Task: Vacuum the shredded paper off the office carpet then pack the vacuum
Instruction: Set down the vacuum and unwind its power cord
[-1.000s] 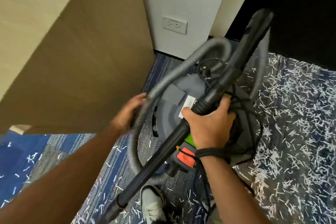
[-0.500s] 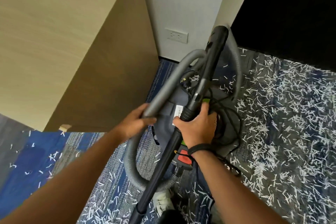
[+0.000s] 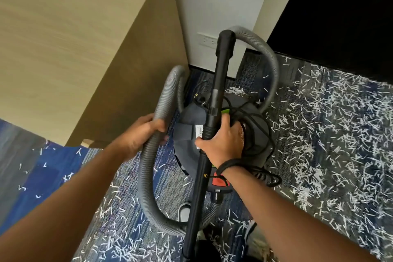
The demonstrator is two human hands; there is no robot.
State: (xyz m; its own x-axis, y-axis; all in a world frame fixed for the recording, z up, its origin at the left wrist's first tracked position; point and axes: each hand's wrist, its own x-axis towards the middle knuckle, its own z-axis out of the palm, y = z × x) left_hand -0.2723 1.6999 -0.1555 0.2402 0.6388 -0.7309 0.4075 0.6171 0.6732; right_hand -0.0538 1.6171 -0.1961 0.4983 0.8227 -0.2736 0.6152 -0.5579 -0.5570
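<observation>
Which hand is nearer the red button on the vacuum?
Right. The right hand grips the black wand just above the red button, its wrist almost over it. The left hand holds the grey hose farther off to the left.

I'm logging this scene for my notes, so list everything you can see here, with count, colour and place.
Vacuum: one, grey body with a red part, on the carpet at centre.
Hose: one, grey, looping left of and behind the vacuum.
Wand: one, black, slanting over the vacuum.
Cord: one, black, piled on the vacuum.
Shredded paper: many white strips, densest on the right.
Carpet: one, blue and grey.
Cabinet: one, tan wood, upper left.
Outlet: one, white, on the wall behind.
Shoe: one seen, grey, below the vacuum.
Left hand: grips the hose.
Right hand: grips the wand; black band at the wrist.
</observation>
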